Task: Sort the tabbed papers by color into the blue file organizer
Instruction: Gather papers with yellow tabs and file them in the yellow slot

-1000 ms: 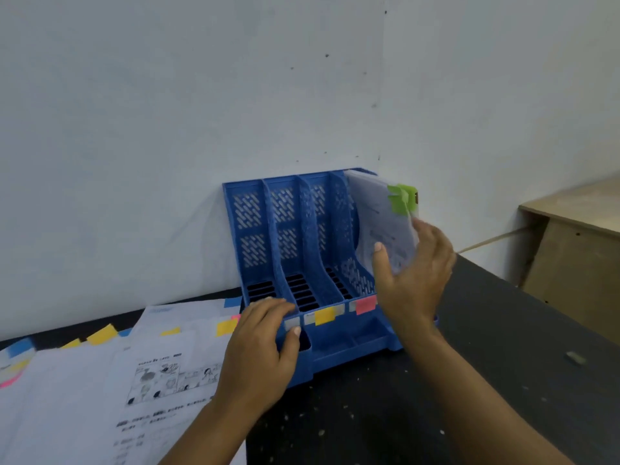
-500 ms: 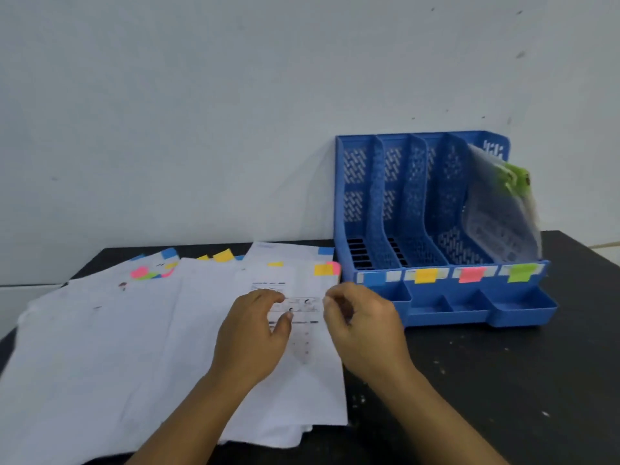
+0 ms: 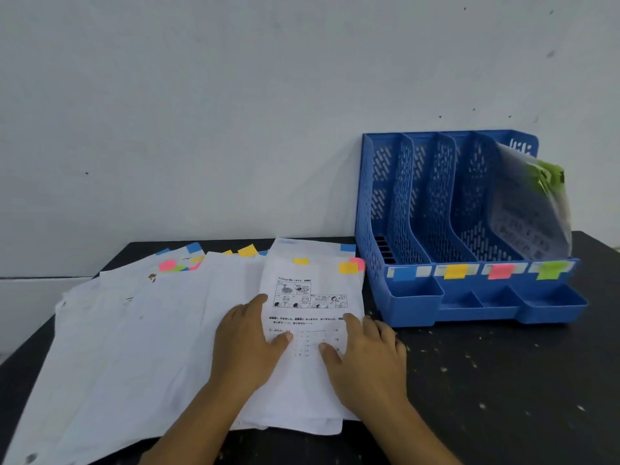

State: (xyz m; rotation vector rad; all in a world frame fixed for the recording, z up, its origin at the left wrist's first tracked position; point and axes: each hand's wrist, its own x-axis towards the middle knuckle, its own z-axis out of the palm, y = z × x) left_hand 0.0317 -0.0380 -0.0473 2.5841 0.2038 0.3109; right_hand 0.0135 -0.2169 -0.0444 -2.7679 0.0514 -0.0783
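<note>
both hands lie flat, fingers relaxed and gripping nothing: the left hand (image 3: pixel 246 344) and right hand (image 3: pixel 364 357) press the top sheet (image 3: pixel 312 330), probably to steady it for lifting. its yellow tab (image 3: pixel 348 268) matches the yellow-labelled slot (image 3: pixel 455 270), second from left in the blue file organizer (image 3: pixel 469 307) at right. green-tabbed papers (image 3: pixel 533 209) lean in the rightmost slot. the rest fan across the tabletop (image 3: pixel 503 380).

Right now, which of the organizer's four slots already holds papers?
The rightmost slot, marked by the green label; green-tabbed papers lean in it. The blue-, yellow- and pink-labelled slots show only bare mesh.
</note>
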